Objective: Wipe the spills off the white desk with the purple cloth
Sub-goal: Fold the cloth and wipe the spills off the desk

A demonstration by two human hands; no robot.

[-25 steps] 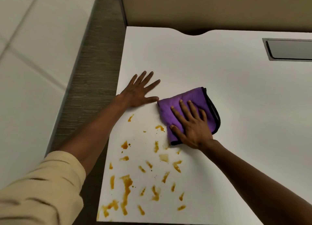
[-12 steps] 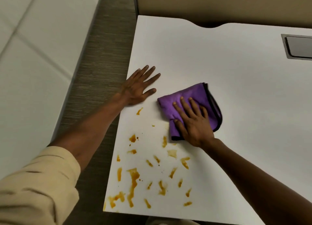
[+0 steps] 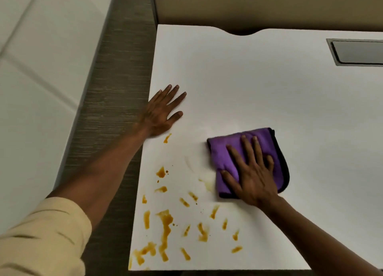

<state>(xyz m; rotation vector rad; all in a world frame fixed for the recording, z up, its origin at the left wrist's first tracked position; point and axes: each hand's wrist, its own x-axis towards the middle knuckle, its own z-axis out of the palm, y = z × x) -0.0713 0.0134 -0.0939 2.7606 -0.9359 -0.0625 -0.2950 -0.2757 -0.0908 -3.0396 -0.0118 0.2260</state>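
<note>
The right hand (image 3: 252,176) presses flat, fingers spread, on the folded purple cloth (image 3: 226,151) lying on the white tabletop (image 3: 269,89). Orange spills (image 3: 165,228) lie near the cloth, toward the tabletop's near left corner. The left hand (image 3: 161,112) rests flat, grasping nothing, at the tabletop's left edge.

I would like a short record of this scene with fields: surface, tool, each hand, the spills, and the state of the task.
surface: white desk
tool: purple cloth, folded, black-edged, flat on the desk
right hand: fingers spread, presses on the cloth
left hand: flat on the desk near its left edge, holds nothing
spills: orange-brown blotches over the near left corner; faint smear beside the cloth
grey inset panel: far right
task state: not finished; most spills remain
</note>
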